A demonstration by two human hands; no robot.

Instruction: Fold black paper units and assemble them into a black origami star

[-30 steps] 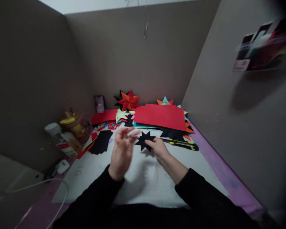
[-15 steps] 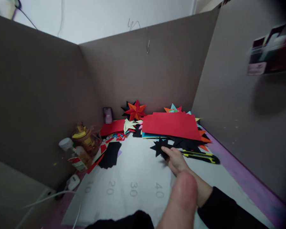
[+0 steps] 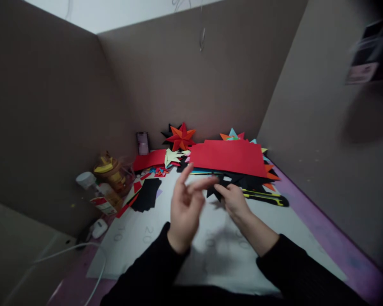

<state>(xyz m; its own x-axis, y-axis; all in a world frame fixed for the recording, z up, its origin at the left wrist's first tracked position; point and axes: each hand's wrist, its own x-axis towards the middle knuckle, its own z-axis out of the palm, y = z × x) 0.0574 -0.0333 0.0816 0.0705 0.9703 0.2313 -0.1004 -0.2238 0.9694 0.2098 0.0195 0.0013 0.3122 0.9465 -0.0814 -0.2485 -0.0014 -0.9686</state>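
A black paper star [image 3: 213,192] is pinched between the thumb and fingers of my right hand [image 3: 238,204], just above the white sheet. My left hand [image 3: 187,208] is raised in front of it with fingers apart and slightly blurred. Its fingertips overlap the star in view; whether they touch it I cannot tell. Behind both hands lies a stack of red paper [image 3: 228,158]. A black and yellow utility knife [image 3: 268,197] rests to the right of my right hand. Part of the star is hidden by my fingers.
Black paper pieces [image 3: 147,194] lie at left on the white sheet [image 3: 130,250]. A red and orange folded star [image 3: 181,137] leans on the back panel. Left stand a bottle [image 3: 97,193], a yellow-brown container [image 3: 111,173] and a phone [image 3: 143,143]. A white cable [image 3: 102,255] crosses the front left.
My left hand has come up from the lower edge to beside the star, its fingers now spread. My right hand still holds the star. The view has tilted slightly down.
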